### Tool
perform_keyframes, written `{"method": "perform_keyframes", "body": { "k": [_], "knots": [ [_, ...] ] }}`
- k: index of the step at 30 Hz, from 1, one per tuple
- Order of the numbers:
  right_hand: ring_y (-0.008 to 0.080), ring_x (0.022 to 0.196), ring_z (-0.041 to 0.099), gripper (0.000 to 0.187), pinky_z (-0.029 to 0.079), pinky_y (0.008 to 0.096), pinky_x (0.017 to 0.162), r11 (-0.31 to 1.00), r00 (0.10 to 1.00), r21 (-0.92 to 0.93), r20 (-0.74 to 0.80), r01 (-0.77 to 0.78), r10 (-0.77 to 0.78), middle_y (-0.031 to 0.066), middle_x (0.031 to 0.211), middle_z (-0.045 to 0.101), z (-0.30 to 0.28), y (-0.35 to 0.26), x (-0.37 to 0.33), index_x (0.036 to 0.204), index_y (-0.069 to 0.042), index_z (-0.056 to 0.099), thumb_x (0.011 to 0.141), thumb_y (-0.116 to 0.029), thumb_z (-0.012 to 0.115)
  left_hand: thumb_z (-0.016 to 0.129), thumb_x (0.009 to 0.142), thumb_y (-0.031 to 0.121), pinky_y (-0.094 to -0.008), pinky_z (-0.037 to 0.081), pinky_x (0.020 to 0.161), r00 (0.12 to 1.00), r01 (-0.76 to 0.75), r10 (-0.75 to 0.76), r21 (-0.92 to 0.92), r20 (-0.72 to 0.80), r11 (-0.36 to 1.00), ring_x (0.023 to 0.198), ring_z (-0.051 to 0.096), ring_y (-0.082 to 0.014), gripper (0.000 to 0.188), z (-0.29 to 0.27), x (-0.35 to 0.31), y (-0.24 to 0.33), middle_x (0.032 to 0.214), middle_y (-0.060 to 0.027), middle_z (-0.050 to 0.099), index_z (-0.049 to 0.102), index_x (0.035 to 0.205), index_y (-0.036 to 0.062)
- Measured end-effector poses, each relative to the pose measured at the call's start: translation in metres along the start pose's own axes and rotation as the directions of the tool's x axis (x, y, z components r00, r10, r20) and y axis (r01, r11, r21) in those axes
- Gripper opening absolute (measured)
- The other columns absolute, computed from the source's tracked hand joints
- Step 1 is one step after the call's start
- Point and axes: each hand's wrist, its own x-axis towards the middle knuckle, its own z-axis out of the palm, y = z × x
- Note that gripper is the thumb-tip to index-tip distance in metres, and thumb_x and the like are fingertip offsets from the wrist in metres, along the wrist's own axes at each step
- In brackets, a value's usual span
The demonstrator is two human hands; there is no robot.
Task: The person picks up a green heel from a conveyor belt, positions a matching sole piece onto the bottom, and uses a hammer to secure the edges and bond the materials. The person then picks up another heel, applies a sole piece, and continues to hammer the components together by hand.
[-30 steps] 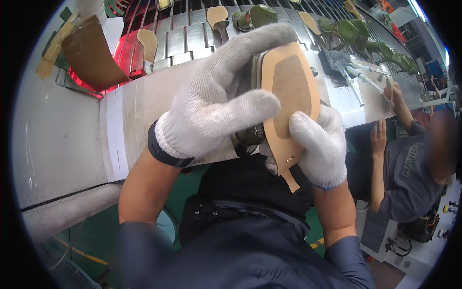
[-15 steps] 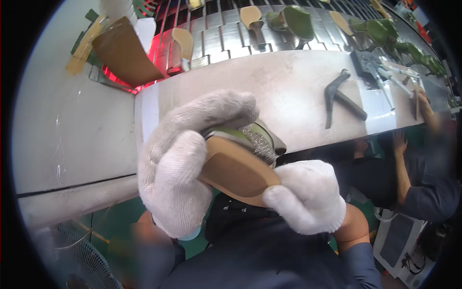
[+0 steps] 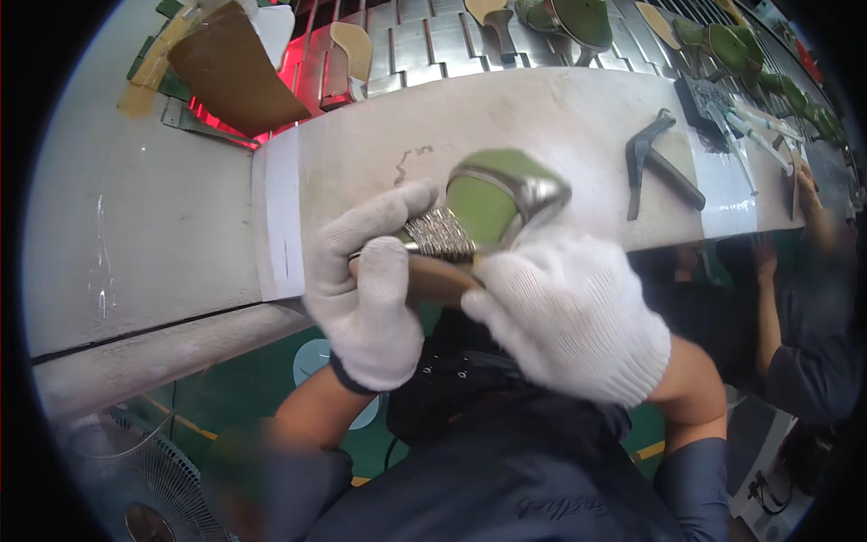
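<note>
A shoe upper on a green shoe last (image 3: pixel 488 206) is held in front of me, just over the bench's near edge. It has a glittery silver strap and a smooth, shiny silver band. A brown sole piece (image 3: pixel 440 282) lies against its underside, partly covered by my gloves. My left hand (image 3: pixel 370 280), in a white knit glove, is closed around the strap side, fingers on top and thumb at the sole. My right hand (image 3: pixel 573 312), gloved too, grips the sole's other end; its fingertips are partly hidden. Dark lasting pincers (image 3: pixel 659 167) lie on the bench to the right.
A slatted metal conveyor (image 3: pixel 424 41) runs behind the bench (image 3: pixel 361 126), carrying green lasts (image 3: pixel 578 23) and tan insoles (image 3: pixel 352 50). A brown board (image 3: pixel 237 68) leans at far left. White-handled tools (image 3: pixel 736 135) lie right, near a co-worker's hand (image 3: pixel 806 185). A fan (image 3: pixel 149 488) stands low left.
The shoe has been turned, so its green and silver top now shows instead of the broad sole face. My left hand has shifted right and my right hand up over the shoe's near end.
</note>
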Motion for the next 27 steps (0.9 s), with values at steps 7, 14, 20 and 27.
{"method": "perform_keyframes", "body": {
  "k": [7, 14, 20, 27],
  "knots": [
    [0.0393, 0.115, 0.069, 0.024, 0.058, 0.0476, 0.093, 0.982, 0.997, -0.188, -0.075, 0.001, -0.015, 0.0165, 0.128, 0.069, 0.014, 0.043, -0.012, 0.099, -0.007, 0.074, 0.078, -0.008, 0.084, 0.056, 0.115, 0.012, -0.0414, 0.041, 0.125, 0.957, -0.009, -0.055, 0.217, 0.285, 0.976, 0.148, 0.057, -0.0303, 0.042, -0.011, -0.017, -0.05, 0.157, -0.0228, 0.061, 0.059, 0.153, -0.0068],
    [0.046, 0.139, 0.059, 0.021, 0.051, 0.0522, 0.114, 0.989, 0.997, -0.131, -0.018, 0.068, -0.071, 0.0204, 0.15, 0.063, 0.008, 0.055, -0.007, 0.094, -0.005, 0.072, 0.079, -0.008, 0.086, 0.066, 0.11, 0.009, -0.0422, 0.044, 0.123, 0.94, -0.08, -0.022, 0.282, 0.34, 0.956, 0.147, 0.059, -0.0326, 0.041, -0.006, -0.012, -0.05, 0.155, -0.0257, 0.063, 0.065, 0.149, -0.0031],
    [0.0444, 0.138, 0.06, 0.024, 0.05, 0.0542, 0.115, 0.974, 0.992, -0.193, -0.022, 0.12, -0.127, 0.0189, 0.149, 0.064, 0.008, 0.068, -0.003, 0.095, -0.004, 0.073, 0.078, -0.012, 0.087, 0.074, 0.1, -0.002, -0.0416, 0.051, 0.116, 0.958, -0.102, 0.002, 0.334, 0.287, 0.937, 0.14, 0.066, -0.0345, 0.037, 0.006, -0.008, -0.045, 0.15, -0.0266, 0.067, 0.073, 0.137, -0.0022],
    [0.0422, 0.134, 0.063, 0.033, 0.05, 0.0561, 0.113, 0.946, 0.95, -0.094, -0.009, 0.311, -0.313, 0.0165, 0.145, 0.068, 0.007, 0.1, 0.006, 0.101, -0.005, 0.077, 0.075, -0.021, 0.088, 0.078, 0.095, -0.003, -0.045, 0.055, 0.113, 0.907, -0.287, 0.083, 0.46, 0.413, 0.84, 0.132, 0.07, -0.0396, 0.035, 0.004, 0.005, -0.042, 0.142, -0.0259, 0.072, 0.077, 0.13, -0.0006]
  ]
}}
